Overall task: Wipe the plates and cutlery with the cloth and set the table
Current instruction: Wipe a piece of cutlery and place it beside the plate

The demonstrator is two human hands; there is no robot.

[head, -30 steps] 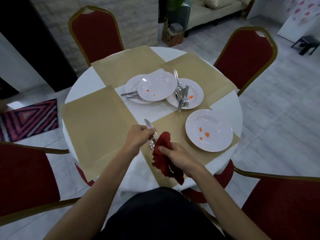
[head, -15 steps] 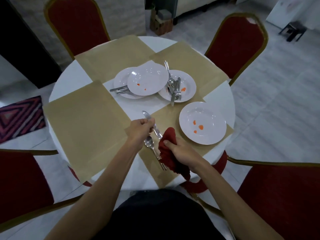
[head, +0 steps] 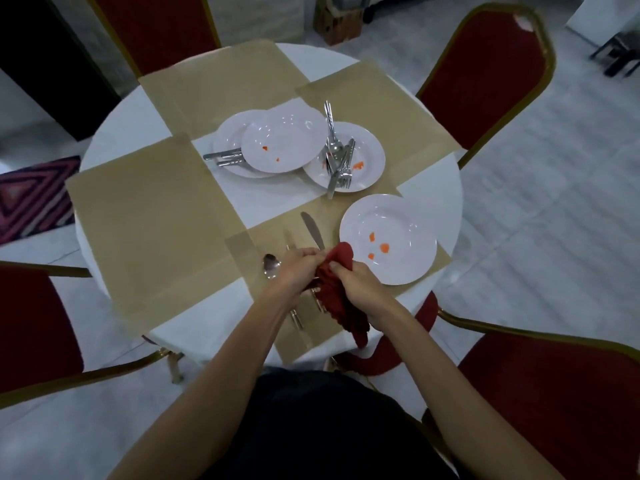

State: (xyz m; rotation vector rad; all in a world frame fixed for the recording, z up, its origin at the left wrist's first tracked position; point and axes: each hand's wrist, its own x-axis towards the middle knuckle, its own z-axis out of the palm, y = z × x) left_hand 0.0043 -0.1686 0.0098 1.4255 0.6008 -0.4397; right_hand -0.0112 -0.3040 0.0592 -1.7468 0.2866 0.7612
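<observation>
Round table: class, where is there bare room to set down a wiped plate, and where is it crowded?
Free: the large tan paper mat on the left, and the far tan mat beyond the overlapping white plates. Crowded: the centre, and the near mat with the red cloth and soiled white plate.

Four white plates (head: 388, 237) sit on the surface (head: 270, 199), along with four tan mats (head: 152, 216). There are four red chairs (head: 485, 77), one red cloth (head: 337, 292), one knife (head: 313, 232) and one spoon (head: 272, 265). The cutlery (head: 337, 157) heaped further back is too tangled to count.
</observation>
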